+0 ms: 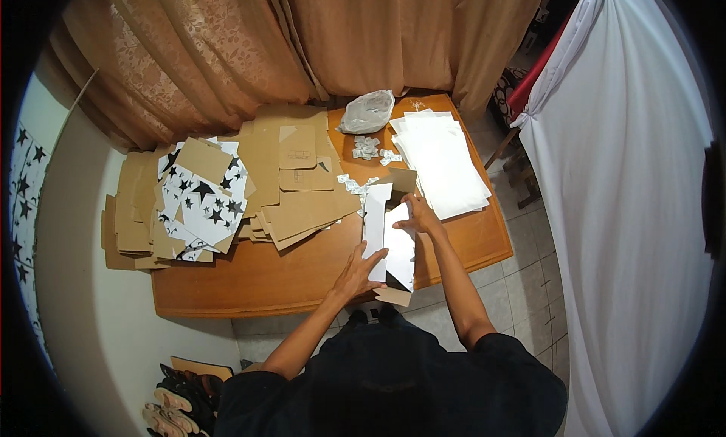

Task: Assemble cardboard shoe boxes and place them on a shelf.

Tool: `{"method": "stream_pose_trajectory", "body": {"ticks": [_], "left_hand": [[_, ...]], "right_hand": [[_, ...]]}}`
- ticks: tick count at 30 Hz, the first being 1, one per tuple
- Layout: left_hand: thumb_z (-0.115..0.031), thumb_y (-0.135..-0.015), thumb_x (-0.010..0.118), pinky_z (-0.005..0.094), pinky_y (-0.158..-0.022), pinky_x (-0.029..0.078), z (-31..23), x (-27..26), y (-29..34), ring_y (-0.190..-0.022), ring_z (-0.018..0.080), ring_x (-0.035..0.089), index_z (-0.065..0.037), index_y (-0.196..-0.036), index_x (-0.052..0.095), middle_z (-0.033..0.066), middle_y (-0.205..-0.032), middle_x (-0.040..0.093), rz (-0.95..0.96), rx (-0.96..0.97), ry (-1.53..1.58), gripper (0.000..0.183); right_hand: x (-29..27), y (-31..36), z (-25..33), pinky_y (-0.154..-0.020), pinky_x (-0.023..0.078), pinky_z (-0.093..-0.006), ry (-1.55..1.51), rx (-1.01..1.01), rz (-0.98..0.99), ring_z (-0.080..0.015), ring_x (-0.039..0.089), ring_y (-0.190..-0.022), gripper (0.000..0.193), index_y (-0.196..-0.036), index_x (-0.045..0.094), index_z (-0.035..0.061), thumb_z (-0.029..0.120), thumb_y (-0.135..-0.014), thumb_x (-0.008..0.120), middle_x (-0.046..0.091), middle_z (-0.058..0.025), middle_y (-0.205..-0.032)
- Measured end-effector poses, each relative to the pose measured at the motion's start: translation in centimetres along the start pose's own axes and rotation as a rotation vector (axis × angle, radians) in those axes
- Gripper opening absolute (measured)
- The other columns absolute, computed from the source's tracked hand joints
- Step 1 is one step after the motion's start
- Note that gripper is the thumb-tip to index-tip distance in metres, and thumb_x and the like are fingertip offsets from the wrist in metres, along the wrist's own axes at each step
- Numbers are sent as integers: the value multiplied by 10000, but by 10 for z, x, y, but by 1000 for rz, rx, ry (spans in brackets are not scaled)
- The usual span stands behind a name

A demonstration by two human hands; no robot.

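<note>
A long cardboard box (376,229), white on its panels with brown flaps standing out at both ends, is at the table's front edge, partly folded. My left hand (359,271) holds its left side near the close end, the fingers reaching over the white panel. My right hand (420,216) grips the right side toward the far end, its fingers curled over the edge. A brown flap (405,181) stands up at the far end, and another flap (393,295) sticks out at the near end. Between the panels the inside is partly in shadow.
Flattened brown cardboard (302,214) is piled on the left of the wooden table (227,286), under star-patterned sheets (204,195). White sheets (446,165) lie at the right. Small packets (366,147) and a plastic bag (367,112) are at the back. Shoes (178,399) stand lower left.
</note>
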State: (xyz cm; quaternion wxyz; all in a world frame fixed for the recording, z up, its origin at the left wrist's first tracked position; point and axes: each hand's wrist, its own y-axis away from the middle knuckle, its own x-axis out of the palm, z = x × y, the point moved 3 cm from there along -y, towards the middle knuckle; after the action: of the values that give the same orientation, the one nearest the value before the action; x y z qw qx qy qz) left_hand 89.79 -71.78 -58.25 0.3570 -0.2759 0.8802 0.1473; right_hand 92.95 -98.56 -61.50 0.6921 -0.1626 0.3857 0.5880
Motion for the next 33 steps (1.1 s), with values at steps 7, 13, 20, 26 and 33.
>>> {"method": "stream_pose_trajectory", "body": {"ticks": [7,13,20,26,33], "left_hand": [[-387,-820,810,568,-1102,393,3,12,1,-1368,556,351,-301,-1502,468,394,-1457,319,-5,-30,-63,767],[-296,-860,763,563,-1084,399,15,28,-14,-1304,548,407,-247,-1448,509,370,-1400,340,-64,3,37,643],[-261,-812,787,557,-1086,404,18,33,-30,-1310,569,382,-210,-1427,487,365,-1430,287,-214,-45,73,686],[-340,-764,805,596,-1034,439,-32,0,-17,-1293,592,378,-220,-1467,429,372,-1487,220,-197,-161,17,806],[-428,-708,841,569,-1054,419,-32,-23,11,-1271,555,382,-215,-1537,350,345,-1396,293,-177,-280,-133,987]], "right_hand": [[11,4,-8,-947,510,-468,-28,-31,14,-428,594,-1141,881,-1325,498,160,414,-612,950,534,-260,-1237],[17,8,-23,-921,520,-443,-130,-80,16,-390,615,-1076,850,-1338,513,173,431,-646,933,542,-240,-1211],[14,13,-13,-951,516,-433,-140,-74,6,-368,601,-1115,838,-1317,550,123,407,-638,951,533,-210,-1240],[-2,21,9,-944,523,-440,-64,-102,-14,-354,605,-1101,837,-1287,572,134,389,-596,970,532,-185,-1256],[-4,11,54,-961,529,-472,-71,-175,-55,-395,631,-1118,805,-1279,569,192,396,-601,953,474,-184,-1344]]}}
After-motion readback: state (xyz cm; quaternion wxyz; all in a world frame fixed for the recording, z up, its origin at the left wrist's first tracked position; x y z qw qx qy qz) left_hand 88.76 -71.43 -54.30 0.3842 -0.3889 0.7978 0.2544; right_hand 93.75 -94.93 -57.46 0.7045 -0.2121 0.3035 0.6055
